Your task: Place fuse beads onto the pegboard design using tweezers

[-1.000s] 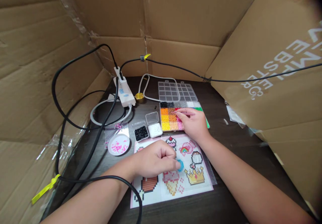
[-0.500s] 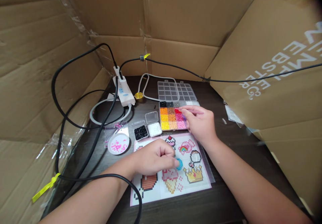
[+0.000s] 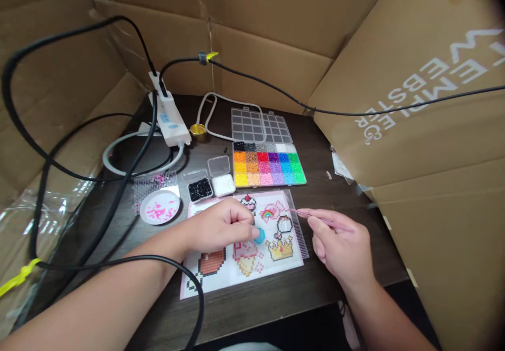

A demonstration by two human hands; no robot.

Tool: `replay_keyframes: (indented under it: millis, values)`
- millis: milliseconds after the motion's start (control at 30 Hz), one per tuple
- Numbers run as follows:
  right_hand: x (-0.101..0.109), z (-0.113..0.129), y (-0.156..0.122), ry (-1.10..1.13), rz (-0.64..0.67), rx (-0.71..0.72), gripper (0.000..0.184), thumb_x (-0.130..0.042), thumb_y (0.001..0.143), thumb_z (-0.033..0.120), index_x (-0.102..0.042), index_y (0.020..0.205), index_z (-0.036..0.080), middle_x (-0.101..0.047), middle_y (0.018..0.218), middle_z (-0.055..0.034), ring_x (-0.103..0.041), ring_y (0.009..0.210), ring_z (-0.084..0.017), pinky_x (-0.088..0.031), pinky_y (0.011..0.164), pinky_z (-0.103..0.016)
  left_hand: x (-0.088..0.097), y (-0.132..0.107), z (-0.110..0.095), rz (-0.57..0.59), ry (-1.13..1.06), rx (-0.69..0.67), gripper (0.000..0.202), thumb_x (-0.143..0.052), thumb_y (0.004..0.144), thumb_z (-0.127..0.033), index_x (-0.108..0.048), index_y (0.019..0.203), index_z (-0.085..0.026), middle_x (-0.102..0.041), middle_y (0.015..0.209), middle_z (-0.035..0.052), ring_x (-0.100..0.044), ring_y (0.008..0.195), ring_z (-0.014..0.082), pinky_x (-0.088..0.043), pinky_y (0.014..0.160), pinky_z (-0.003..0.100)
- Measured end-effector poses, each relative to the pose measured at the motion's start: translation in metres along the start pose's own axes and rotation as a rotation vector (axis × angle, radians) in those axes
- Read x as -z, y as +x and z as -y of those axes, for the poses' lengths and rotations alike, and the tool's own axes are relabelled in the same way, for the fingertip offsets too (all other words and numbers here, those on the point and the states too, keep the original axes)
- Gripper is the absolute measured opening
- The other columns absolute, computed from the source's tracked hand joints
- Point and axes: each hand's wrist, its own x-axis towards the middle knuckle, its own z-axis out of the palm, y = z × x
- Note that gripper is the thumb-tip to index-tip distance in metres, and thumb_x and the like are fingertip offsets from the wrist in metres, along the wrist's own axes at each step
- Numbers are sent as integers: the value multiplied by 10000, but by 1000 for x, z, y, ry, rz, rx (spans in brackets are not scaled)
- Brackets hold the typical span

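My right hand (image 3: 339, 235) is closed around a pair of pink tweezers (image 3: 325, 219), whose tips reach the candy picture at the right of the pattern sheet (image 3: 232, 282). Whether a bead sits in the tips is too small to tell. Over the middle of the sheet, my left hand (image 3: 224, 224) is closed, its thumb against a small round blue piece (image 3: 259, 236). Pixel pictures, among them a crown (image 3: 280, 248) and an ice cream, show on the sheet; my left hand covers part of it. A bead box (image 3: 270, 164) with coloured compartments stands behind it.
Small boxes of black beads (image 3: 200, 189) and white beads (image 3: 223, 185) stand behind the sheet. A white dish (image 3: 160, 207) of pink beads is at left. A black cable (image 3: 158, 258) crosses above my left forearm. Cardboard walls (image 3: 268, 51) surround the table, with a power strip (image 3: 171, 122) at back left.
My right hand has moved with the tweezers from the bead box toward me, to the right edge of the sheet. My left hand stays on the blue piece. The camera view has shifted.
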Motion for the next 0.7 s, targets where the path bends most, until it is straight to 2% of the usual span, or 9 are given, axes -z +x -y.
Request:
replay_keyframes:
  millis: [200, 700]
  values:
    - [2, -17, -16, -13, -24, -52, 268, -748, 830, 386, -809, 965, 163, -587, 410, 6, -410, 300, -74, -331, 306, -193, 1, 2, -1, 11, 8, -44, 471, -593, 848, -336, -286, 515, -209, -234, 507, -83, -212, 483, 59, -179, 467, 253]
    - [-12, -7, -17, -100, -37, 69, 173, -739, 811, 313, -827, 909, 200, -597, 440, 18, -445, 323, -87, -398, 326, -219, 0, 2, -3, 11, 6, -52, 485, -599, 854, -340, -276, 518, -207, -223, 515, -79, -209, 493, 61, -180, 470, 252]
